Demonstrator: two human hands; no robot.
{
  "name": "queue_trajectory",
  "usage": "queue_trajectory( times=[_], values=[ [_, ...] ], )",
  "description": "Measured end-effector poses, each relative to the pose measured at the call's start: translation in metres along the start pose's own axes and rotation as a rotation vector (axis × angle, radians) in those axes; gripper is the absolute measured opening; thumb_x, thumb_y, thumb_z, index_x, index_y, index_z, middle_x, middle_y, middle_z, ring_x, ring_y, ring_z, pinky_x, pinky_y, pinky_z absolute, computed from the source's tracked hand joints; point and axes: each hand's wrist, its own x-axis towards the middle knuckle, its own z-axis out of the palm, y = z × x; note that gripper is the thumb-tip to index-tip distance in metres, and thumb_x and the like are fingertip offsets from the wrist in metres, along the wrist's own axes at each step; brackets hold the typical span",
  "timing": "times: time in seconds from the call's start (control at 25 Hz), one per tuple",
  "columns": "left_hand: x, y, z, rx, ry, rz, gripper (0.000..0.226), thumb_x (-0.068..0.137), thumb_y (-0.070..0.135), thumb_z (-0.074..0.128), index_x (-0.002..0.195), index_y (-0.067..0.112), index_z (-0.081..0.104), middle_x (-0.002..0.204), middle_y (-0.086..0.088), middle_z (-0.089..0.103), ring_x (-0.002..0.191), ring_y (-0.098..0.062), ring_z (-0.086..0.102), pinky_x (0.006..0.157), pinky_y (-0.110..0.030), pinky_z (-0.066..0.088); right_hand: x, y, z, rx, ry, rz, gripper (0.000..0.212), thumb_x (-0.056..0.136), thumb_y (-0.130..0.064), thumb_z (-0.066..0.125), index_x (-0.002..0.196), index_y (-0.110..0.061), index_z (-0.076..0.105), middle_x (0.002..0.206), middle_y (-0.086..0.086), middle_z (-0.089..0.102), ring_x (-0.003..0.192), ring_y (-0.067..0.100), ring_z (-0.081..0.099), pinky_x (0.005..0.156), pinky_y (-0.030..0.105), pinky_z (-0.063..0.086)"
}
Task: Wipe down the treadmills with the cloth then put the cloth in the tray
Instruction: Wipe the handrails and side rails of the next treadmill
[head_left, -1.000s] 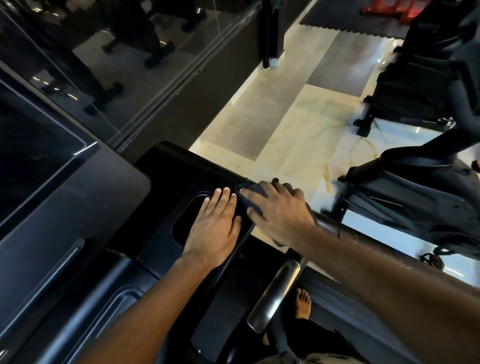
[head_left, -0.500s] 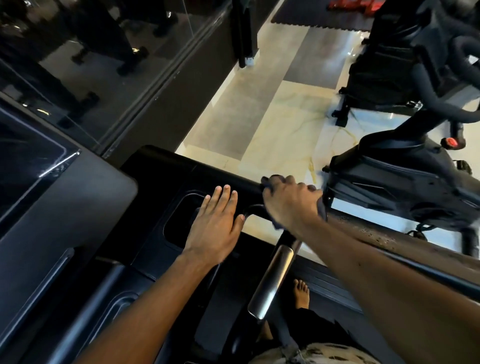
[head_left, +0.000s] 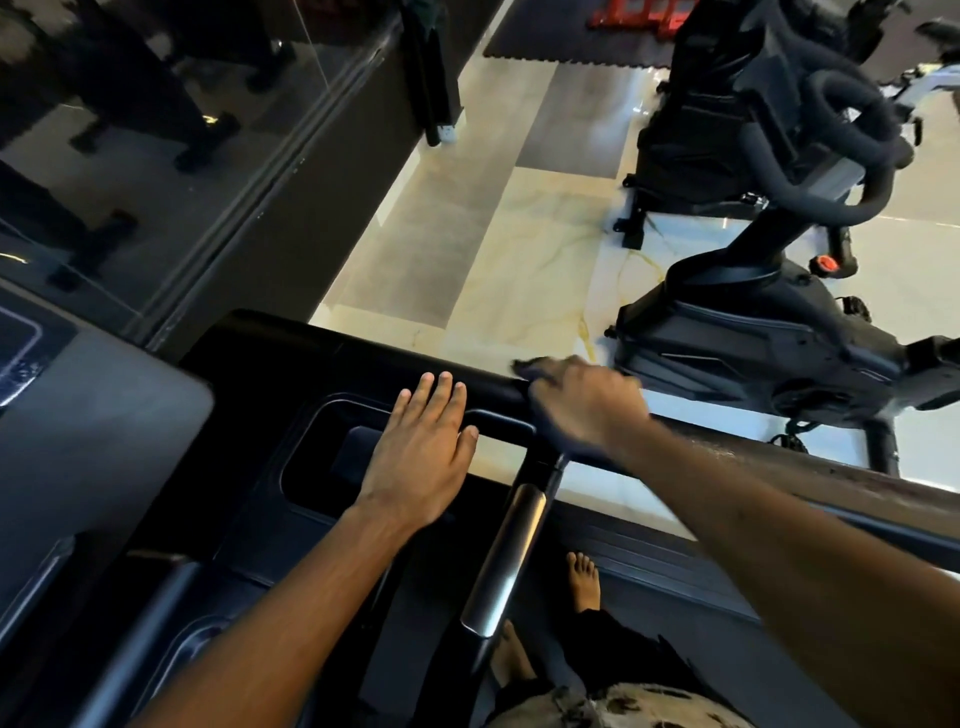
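Left hand (head_left: 421, 447): flat, palm down, fingers straight and together, thumb alongside. Your forearm is bare and comes up from lower left.

Right hand (head_left: 584, 402): motion-blurred, set further forward, fingers curled down over a dark crumpled cloth (head_left: 522, 367). Your arm is bare and extended from lower right.

Hands near each other, not touching.

Pale marble floor (head_left: 519, 270) bears treadmill (head_left: 291, 374); exercise bike (head_left: 753, 332) right of treadmill; second bike (head_left: 691, 145), black mat (head_left: 561, 41) beyond treadmill.
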Motion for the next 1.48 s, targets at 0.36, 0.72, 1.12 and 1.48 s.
queue_trajectory(
  times=[0.36,0.72,1.12,1.48],
  values=[
    [0.006,0.012,0.005,0.033,-0.035,0.035,0.057,0.104,0.041,0.019,0.155,0.016,0.01,0.163,-0.002,0.005,0.149,-0.015,-0.008,0.121,-0.035,-0.007,0.0,0.015,-0.008,0.029,-0.023,0.156,0.047,0.096,-0.049,0.025,0.132,-0.034,0.051,0.131,0.005,0.057,0.117,0.033,0.057,0.099,0.058,0.037],
    [0.009,0.027,0.007,0.044,-0.06,0.068,0.057,0.104,0.042,0.019,0.155,0.017,0.01,0.163,-0.001,0.004,0.15,-0.015,-0.007,0.122,-0.036,-0.006,-0.014,0.031,-0.011,-0.014,-0.022,0.203,0.052,0.095,-0.049,0.017,0.129,-0.03,0.051,0.124,0.004,0.057,0.113,0.031,0.057,0.098,0.061,0.035],
    [0.015,0.049,0.013,0.077,-0.098,0.076,0.072,0.093,0.054,0.0,0.155,0.02,0.01,0.163,0.002,0.004,0.149,-0.013,-0.009,0.121,-0.036,-0.007,-0.042,0.032,0.003,-0.041,0.135,0.057,0.045,0.095,-0.05,0.026,0.126,-0.03,0.053,0.123,0.004,0.056,0.114,0.029,0.055,0.099,0.058,0.035],
    [0.02,0.063,0.014,0.06,-0.111,0.143,0.074,0.091,0.055,-0.002,0.155,0.02,0.013,0.163,0.002,0.008,0.149,-0.013,-0.006,0.12,-0.034,-0.009,-0.055,0.051,0.008,-0.082,0.169,0.008,0.045,0.094,-0.05,0.029,0.128,-0.033,0.053,0.127,0.003,0.056,0.115,0.029,0.055,0.097,0.056,0.037]
  ],
)
